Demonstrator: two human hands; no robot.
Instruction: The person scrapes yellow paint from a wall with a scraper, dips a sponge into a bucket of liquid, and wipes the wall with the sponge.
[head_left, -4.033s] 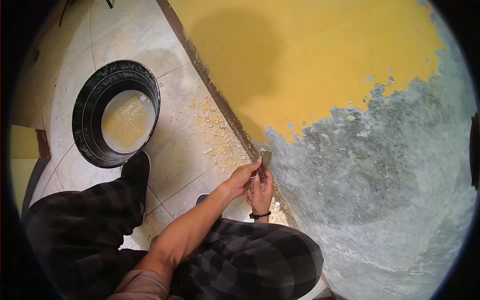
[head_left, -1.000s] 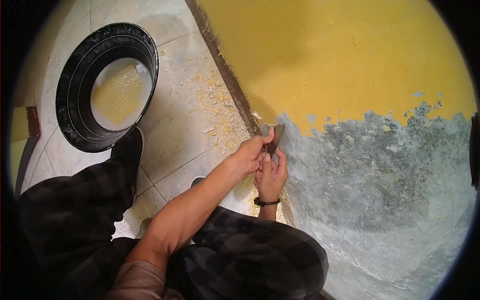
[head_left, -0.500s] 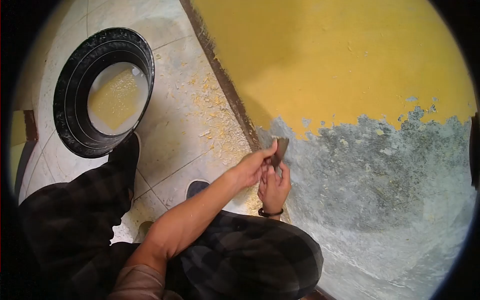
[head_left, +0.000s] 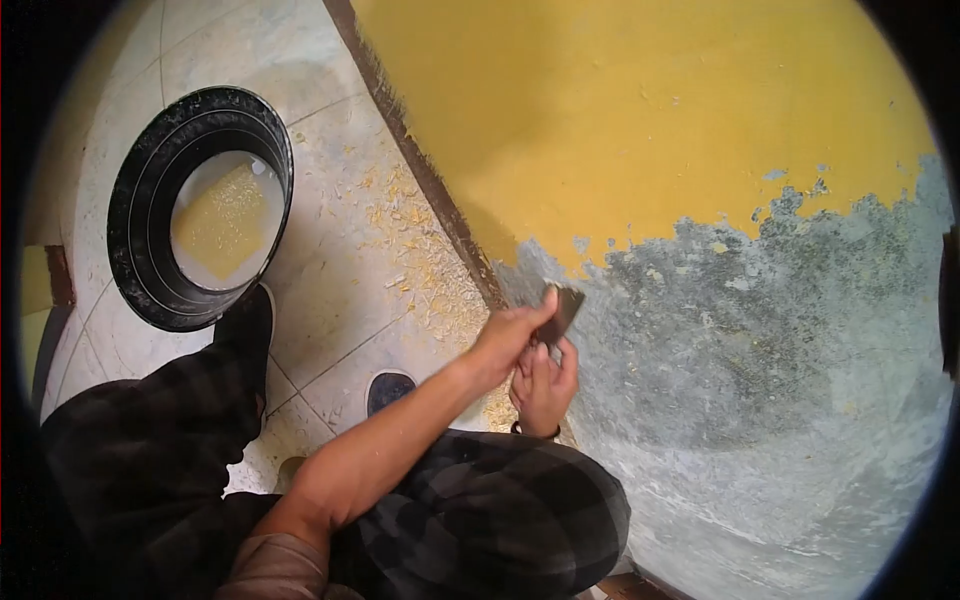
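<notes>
Both hands hold a scraper with a flat dark blade close against the wall, near the lower boundary of the yellow paint. My left hand is closed around it, thumb lying along the blade. Just below, my right hand, a dark band at its wrist, has its fingers closed at the scraper's lower end. The handle is hidden by the hands. Around the blade the wall shows bare grey plaster with a ragged paint edge.
A black bucket with cloudy liquid and yellowish bits stands on the tiled floor at left, beside my shoe. Paint flakes lie along the brown skirting strip. My bent knee is below the hands.
The view has shifted slightly, so the bucket sits lower and the wall further left. Both hands still hold the scraper, and its blade now shows broader and more tilted to the right.
</notes>
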